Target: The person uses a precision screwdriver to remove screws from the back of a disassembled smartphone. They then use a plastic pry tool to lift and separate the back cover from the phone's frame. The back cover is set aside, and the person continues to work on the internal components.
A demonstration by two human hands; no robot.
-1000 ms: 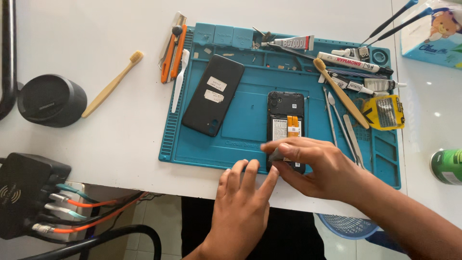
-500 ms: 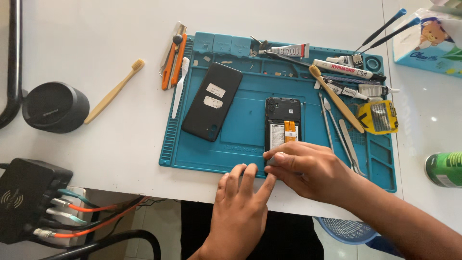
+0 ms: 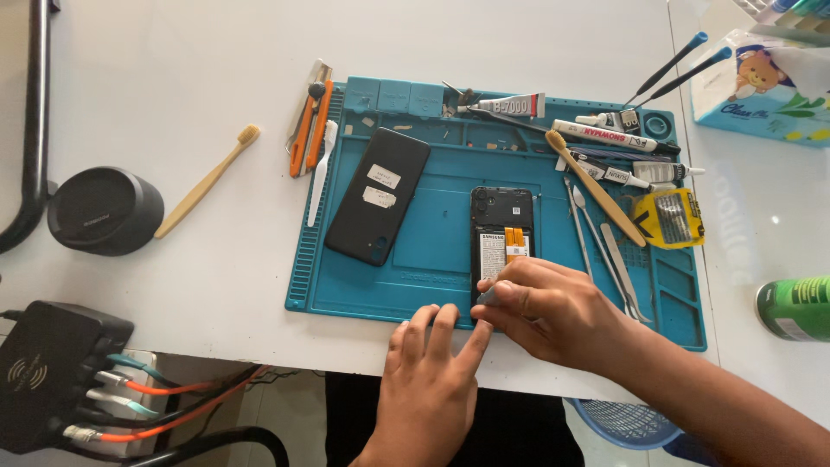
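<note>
Phone [image 3: 501, 238] with its back off sits face down on the blue mat [image 3: 432, 259], near the mat's front edge, battery and orange flex showing. Nearest the camera, left hand [image 3: 428, 389] lies flat and open on the worktop [image 3: 173, 86] edge, fingertips touching the mat just beside the phone's lower end. Right hand [image 3: 545, 311] is curled over the phone's bottom, fingers pinched shut on something small and grey there, can't tell what it is

Left of the phone on the mat is the black back cover [image 3: 378, 196], tilted, two white stickers on it. Right of the phone: a few thin metal pry tools [image 3: 596, 242], a bamboo toothbrush [image 3: 595, 188] lying diagonally, a yellow-cased thing [image 3: 670, 218]. Further back along the mat's top: glue tubes [image 3: 506, 105] and two blue-tipped picks [image 3: 674, 65] sticking out past the corner

Off the mat on the left: orange cutters [image 3: 309, 130], a white brush [image 3: 322, 173], another toothbrush [image 3: 207, 182], a round black speaker [image 3: 104, 210], and a black charger [image 3: 47, 372] with orange cables at the near corner. Far right: green can [image 3: 795, 307], tissue pack [image 3: 761, 86]
</note>
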